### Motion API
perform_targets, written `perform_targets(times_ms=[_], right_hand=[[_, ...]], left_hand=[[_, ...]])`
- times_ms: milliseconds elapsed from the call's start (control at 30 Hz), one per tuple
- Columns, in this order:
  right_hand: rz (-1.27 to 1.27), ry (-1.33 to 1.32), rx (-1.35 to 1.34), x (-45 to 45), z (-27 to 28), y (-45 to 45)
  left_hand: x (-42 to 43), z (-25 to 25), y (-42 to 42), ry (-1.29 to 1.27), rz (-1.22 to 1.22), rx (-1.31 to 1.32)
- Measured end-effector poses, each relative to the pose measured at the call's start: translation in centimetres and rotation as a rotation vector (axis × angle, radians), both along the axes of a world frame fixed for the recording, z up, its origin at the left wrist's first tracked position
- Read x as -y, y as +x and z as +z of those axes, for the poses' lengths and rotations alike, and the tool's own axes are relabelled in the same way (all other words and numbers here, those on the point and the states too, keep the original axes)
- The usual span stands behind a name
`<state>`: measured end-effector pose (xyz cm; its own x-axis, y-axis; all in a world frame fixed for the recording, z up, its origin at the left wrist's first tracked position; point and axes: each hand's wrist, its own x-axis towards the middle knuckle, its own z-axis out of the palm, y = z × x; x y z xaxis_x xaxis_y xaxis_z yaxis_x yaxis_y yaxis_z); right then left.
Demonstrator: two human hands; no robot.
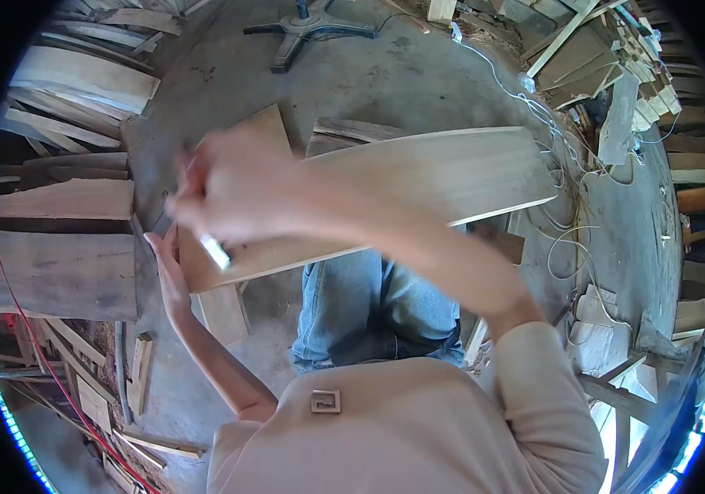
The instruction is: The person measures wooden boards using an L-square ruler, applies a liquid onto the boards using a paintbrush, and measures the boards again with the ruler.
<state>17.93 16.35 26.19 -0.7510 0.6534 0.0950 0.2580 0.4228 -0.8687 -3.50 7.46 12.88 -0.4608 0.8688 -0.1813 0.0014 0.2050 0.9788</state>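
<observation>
A long, pale wooden board (pixel 443 169) with a curved far edge lies across in front of me, above my jeans. My left hand (pixel 173 272) is at the board's left end, its fingers stretched along the end edge and the thumb side apart. Over the same end is my right hand (pixel 237 185), smeared by motion, with its fingers curled. A small object with a bright silvery-white end (pixel 216 252) sticks out below that hand; its kind is too blurred to tell. My right forearm crosses over the board and hides part of it.
Under the board's far side are another wood piece (pixel 266 132) and a dark timber (pixel 352 129). Stacked planks (pixel 56 263) stand at the left. White cables (pixel 562 148) and scrap wood (pixel 649 90) lie at the right. A dark metal stand base (pixel 299 33) is on the floor ahead.
</observation>
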Motion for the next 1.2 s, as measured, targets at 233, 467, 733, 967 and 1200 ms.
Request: perform_targets(times_ms=[233,467,733,967,1200], right_hand=[[-0.093,-0.364,-0.254,2.3,-6.9,-1.3],[-0.511,-0.284,0.027,0.3,-2.5,18.3],[-1.279,0.285,0.865,0.4,1.2,31.0],[-0.354,0.258,-0.056,2.5,2.1,12.9],[-0.022,-0.107,-0.274,3.5,-6.5,-1.6]], left_hand=[[0.4,0.8,1.2,-0.047,0.048,-0.397],[-0.3,-0.2,0.7,0.023,-0.099,-0.451],[-0.6,0.8,0.9,0.000,-0.179,-0.437],[-0.1,-0.7,0.3,-0.076,0.076,-0.500],[1.1,-1.8,-2.3,0.092,-0.216,-0.294]])
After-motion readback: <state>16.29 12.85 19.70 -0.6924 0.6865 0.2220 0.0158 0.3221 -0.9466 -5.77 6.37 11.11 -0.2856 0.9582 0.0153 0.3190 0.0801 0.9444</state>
